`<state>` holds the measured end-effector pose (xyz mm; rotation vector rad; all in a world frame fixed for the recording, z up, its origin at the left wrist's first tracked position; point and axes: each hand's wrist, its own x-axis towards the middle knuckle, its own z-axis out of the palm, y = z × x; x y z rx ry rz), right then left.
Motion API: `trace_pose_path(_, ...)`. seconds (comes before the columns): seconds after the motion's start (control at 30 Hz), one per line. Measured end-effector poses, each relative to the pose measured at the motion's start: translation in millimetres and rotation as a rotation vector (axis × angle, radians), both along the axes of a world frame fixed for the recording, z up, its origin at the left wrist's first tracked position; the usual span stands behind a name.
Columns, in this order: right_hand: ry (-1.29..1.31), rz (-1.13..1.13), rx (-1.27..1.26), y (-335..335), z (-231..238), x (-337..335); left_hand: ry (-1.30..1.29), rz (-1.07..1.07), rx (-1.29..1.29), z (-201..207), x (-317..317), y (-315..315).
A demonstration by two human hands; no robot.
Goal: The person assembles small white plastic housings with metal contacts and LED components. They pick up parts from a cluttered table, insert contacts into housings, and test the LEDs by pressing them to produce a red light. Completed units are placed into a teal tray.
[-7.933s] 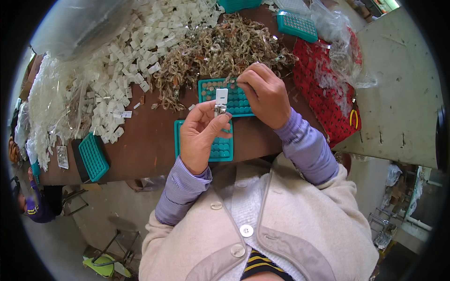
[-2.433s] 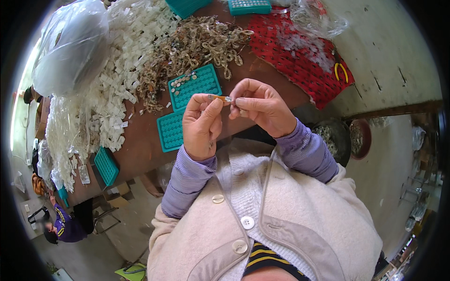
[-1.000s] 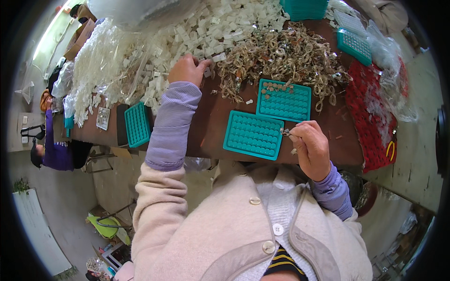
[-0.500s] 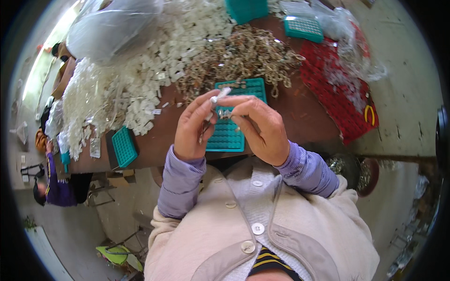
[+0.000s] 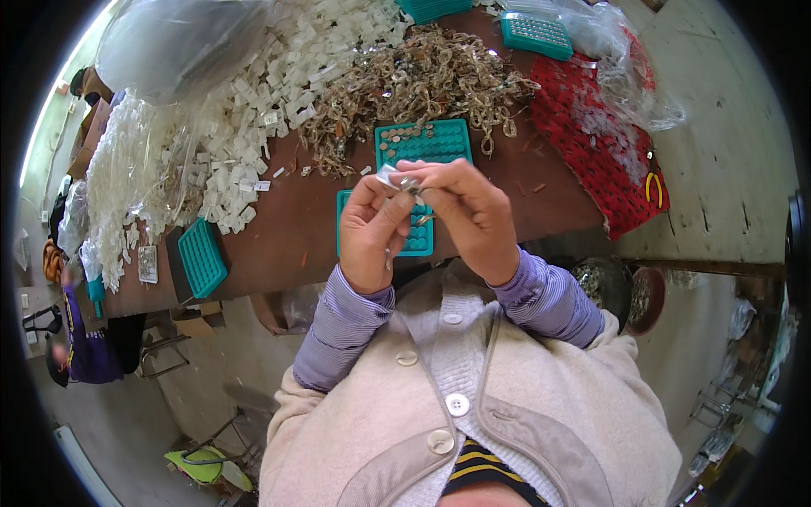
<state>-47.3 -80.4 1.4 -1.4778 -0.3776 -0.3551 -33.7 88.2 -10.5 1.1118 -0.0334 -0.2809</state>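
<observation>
My left hand (image 5: 365, 245) is closed, pinching a small shiny metal piece (image 5: 410, 185) with a white tag (image 5: 385, 175) at its end. My right hand (image 5: 480, 213) meets it from the other side, thumb and forefinger closed on the same piece. A short strand hangs below the left fingers; its kind is too small to make out. Under the hands lies a teal tray (image 5: 343, 203) with rows of round hollows, partly hidden. Just beyond it, another teal tray (image 5: 452, 145) holds several small round pieces (image 5: 395, 135) along its far left side.
A heap of chain-like strands (image 5: 422, 80) lies beyond the trays, white tags (image 5: 228, 160) piled to its left. A red cloth (image 5: 591, 152) with yellow-handled pliers (image 5: 653, 188) is at right. More teal trays (image 5: 203, 258) stand around. Another person (image 5: 93, 355) is at far left.
My hands have come closer together, the right fingertips now meeting the left ones at the small piece. The whole view has shifted slightly, and more of the far tray shows.
</observation>
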Motion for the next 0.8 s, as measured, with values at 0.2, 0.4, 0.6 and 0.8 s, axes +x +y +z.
trace_pose_path(0.2,0.209,0.014,-0.093,-12,2,-11,-0.265,0.134,0.161,0,4,10)
trace_pose_path(0.4,0.240,0.059,-0.268,-27,7,-20,-0.627,0.062,0.457,2,4,-1)
trace_pose_path(0.6,-0.047,0.108,-0.641,-50,14,-13,-0.849,-0.155,0.611,11,20,8)
trace_pose_path(0.8,-0.291,-0.138,-0.819,-43,15,-8,-0.575,-0.119,0.817,20,5,5)
